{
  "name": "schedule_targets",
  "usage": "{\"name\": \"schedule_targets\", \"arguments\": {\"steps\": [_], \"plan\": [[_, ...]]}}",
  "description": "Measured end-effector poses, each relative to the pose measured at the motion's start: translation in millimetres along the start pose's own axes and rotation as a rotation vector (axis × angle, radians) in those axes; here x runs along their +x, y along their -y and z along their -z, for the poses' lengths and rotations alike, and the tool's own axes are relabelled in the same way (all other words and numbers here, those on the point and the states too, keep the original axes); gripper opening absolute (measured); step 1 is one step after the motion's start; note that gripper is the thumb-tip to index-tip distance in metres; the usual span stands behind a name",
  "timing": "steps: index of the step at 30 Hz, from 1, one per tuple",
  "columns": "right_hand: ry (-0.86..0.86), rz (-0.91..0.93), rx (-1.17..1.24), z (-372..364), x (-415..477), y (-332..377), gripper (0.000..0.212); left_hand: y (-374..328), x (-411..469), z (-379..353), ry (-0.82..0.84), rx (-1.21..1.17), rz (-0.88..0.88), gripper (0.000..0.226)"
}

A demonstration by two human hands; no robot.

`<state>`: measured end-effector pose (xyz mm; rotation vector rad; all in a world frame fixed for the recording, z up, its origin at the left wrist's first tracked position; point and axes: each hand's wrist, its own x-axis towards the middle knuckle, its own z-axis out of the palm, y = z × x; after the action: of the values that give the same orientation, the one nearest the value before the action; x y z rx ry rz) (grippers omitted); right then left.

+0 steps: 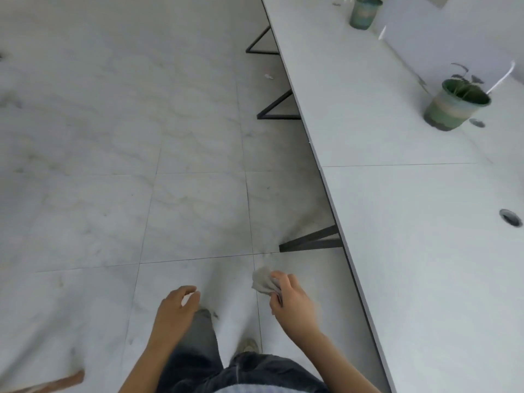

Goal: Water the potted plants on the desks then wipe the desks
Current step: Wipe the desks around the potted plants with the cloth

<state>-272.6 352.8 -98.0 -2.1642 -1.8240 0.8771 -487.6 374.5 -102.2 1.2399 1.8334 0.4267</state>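
A long white desk [411, 222] runs up the right side of the view. On it stands a green potted plant [453, 104] with thin leaves, and a second green pot [364, 12] sits farther back. My right hand [292, 302] holds a crumpled grey cloth [262, 280] over the floor, left of the desk's edge. My left hand [177, 306] hangs in front of my legs with loosely curled fingers and holds nothing.
Black metal desk legs [310, 241] jut onto the pale marble floor [113, 137] under the desk edge. A round cable hole [510, 218] is in the desk at right. A brown object [56, 382] lies at the bottom left.
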Motion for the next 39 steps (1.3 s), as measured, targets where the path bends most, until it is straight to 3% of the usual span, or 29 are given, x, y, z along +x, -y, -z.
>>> {"name": "schedule_targets", "arguments": {"steps": [6,10,18,21,24,30,35,37,39], "plan": [[-0.094,0.062,-0.045,7,93,27,0.038,-28,97,27,-0.023,-0.038,0.073,0.023],[-0.162,-0.015,-0.032,14,161,52,0.040,-85,186,58,0.005,-0.066,-0.058,0.034],[-0.395,-0.182,0.077,42,255,98,0.039,-183,311,102,0.118,-0.073,-0.245,0.032],[-0.412,-0.295,0.088,45,265,92,0.040,-186,330,80,0.265,-0.014,-0.215,0.017],[-0.400,-0.346,0.112,50,273,79,0.042,-196,349,49,0.396,0.044,-0.197,0.017],[-0.487,-0.503,0.120,110,323,39,0.039,-287,399,10,0.361,0.102,-0.317,0.032],[-0.580,-0.431,0.212,171,377,11,0.039,-341,424,-33,0.407,0.130,-0.408,0.030],[-0.643,-0.421,0.278,184,383,0,0.041,-351,428,-56,0.463,0.159,-0.404,0.024],[-0.719,-0.526,0.501,194,379,-15,0.036,-359,430,-73,0.513,0.203,-0.409,0.019]]}}
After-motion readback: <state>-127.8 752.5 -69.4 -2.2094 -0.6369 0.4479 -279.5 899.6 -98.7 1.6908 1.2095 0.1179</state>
